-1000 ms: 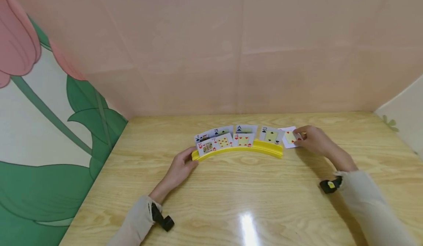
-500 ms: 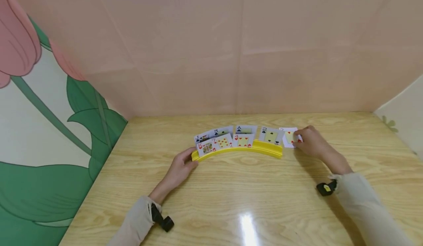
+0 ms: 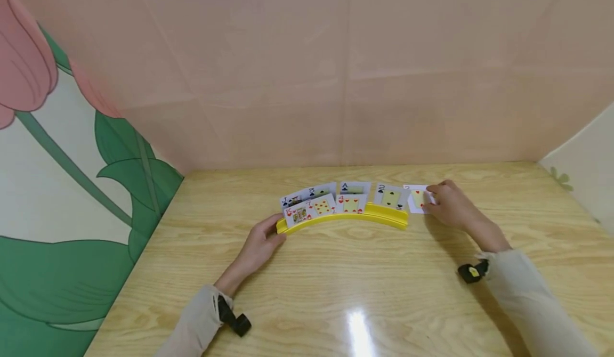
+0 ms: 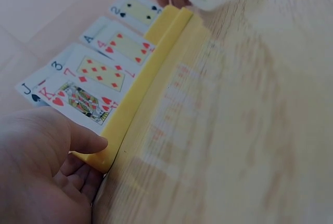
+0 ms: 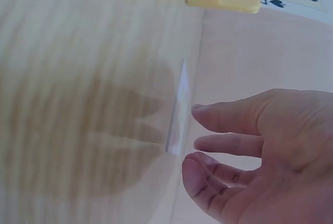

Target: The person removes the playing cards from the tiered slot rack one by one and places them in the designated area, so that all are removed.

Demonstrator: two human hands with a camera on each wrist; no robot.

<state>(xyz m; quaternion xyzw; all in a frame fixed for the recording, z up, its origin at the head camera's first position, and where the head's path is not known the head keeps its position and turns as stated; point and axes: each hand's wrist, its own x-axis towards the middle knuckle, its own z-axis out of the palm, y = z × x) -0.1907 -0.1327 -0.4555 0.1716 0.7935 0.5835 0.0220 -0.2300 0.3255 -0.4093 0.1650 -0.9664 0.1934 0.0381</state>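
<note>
My left hand [image 3: 256,248] grips the left end of a curved yellow card holder [image 4: 148,67], its thumb on the front face. Upright in the holder's front row stand a king of hearts [image 4: 80,99], a red 7 [image 4: 101,73] and a 4 of hearts [image 4: 125,47]. Behind them show a jack [image 3: 290,201], a 3 [image 3: 322,189], an ace [image 3: 354,187] and a black 2 [image 3: 390,196]. Past the right end, a red-suited card [image 3: 418,199] lies on the table. My right hand [image 3: 451,205] hovers at its right edge; in the right wrist view the bent fingers look apart from it.
The wood-grain table [image 3: 345,272] runs back to a pink cloth-like wall [image 3: 345,80]. At the left is a flower-patterned panel [image 3: 53,229]. Black straps with small cameras sit on both wrists.
The red-suited card has straightened a little and its corner number now shows. My right hand has shifted slightly leftward. The left hand keeps its place on the holder.
</note>
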